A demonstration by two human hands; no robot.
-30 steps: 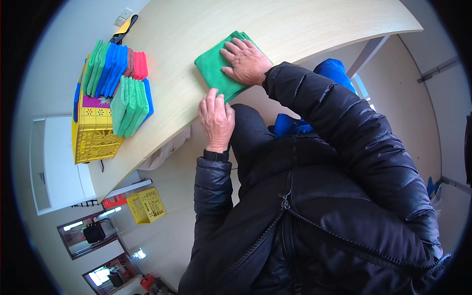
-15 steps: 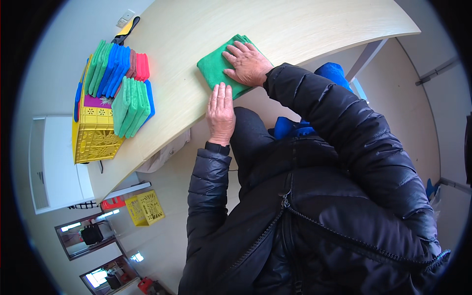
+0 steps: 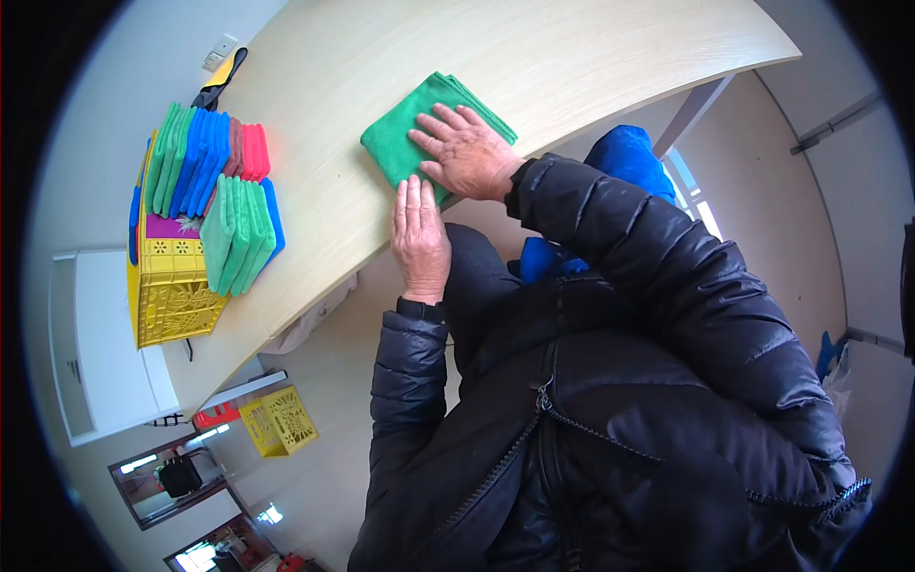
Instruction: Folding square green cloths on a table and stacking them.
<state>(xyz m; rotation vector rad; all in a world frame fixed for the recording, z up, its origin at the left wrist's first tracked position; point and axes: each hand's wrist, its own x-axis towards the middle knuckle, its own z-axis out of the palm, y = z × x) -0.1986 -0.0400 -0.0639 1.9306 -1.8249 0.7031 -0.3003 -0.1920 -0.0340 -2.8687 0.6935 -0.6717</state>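
We pressed our right hand [image 3: 469, 153] flat, fingers spread, on the folded green cloth [image 3: 405, 133] at the table's [image 3: 572, 57] near edge. Our left hand [image 3: 419, 234], open, touched the cloth's near corner. Stacked cloths [image 3: 214, 191] lay well left.

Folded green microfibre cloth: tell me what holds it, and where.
Nothing grips the folded green microfibre cloth. The right hand presses flat on top; the left hand touches its near edge.
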